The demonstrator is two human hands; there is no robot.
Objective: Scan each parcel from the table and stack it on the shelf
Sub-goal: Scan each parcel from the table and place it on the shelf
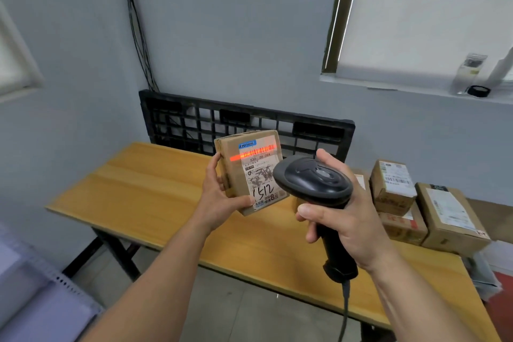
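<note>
Stretching across the corner of the room, the tabletop (144, 189) was a long slab of smooth, honey-coloured wood on dark legs. Behind it a black plastic pallet (194, 122), an open grid of square holes, leaned upright against the pale wall (222, 36). At the tabletop's right end sat a cluster of cardboard parcels (449, 214), blocky and taped, each with a white sticker.

The held parcel (236, 175), a small flat brown carton with softened corners, was raised above the tabletop (clear of it, not resting), its white label (262, 177) marked "1512" by hand. Just to its right was the scanner (313, 180), matte black plastic with a rounded oval head and a straight handle trailing a grey cable (345, 311).

The left hand (219, 197) gripped the parcel, fingers (216, 159) clamped on its left side and thumb at its lower edge. The right hand (347, 219) had its fingers (312, 234) wrapped tight round the scanner's handle. A thin red-orange beam (236, 157) lay across the barcode (259, 150) near the label's top.
</note>
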